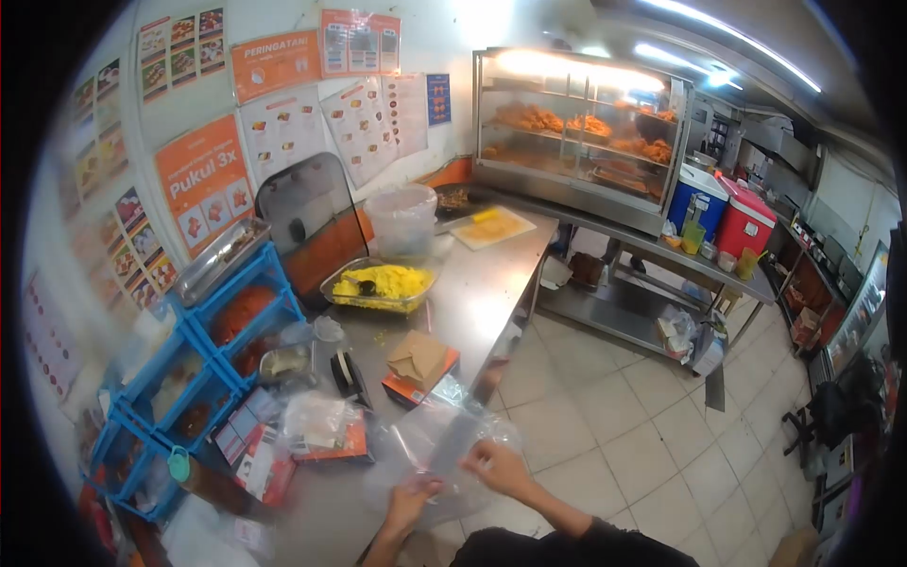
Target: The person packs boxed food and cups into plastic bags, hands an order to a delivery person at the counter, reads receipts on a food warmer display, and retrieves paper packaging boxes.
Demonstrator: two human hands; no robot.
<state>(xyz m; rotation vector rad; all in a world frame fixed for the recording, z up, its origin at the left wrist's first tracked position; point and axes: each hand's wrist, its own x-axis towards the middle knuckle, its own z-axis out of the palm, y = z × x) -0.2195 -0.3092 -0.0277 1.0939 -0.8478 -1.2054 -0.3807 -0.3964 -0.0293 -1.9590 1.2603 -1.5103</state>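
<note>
Holds a clear plastic bag [416, 452] in the left hand [406, 506], at the near end of the steel counter [482, 269], with thumb and fingers closed on it. Curls the right hand [499, 470] narrowly at its far side; cannot tell whether gripping it. Hard to make out through glare: the bag's mouth. Cut off below: left forearm [380, 548], dark sleeve [605, 543]. Legible: "PERINGATAN" on one orange poster [276, 66], "Pukul 3x" on another [201, 180]. Beyond, pale floor tiles [605, 406] and a lit display cabinet [567, 200] of fried food [529, 117].
</note>
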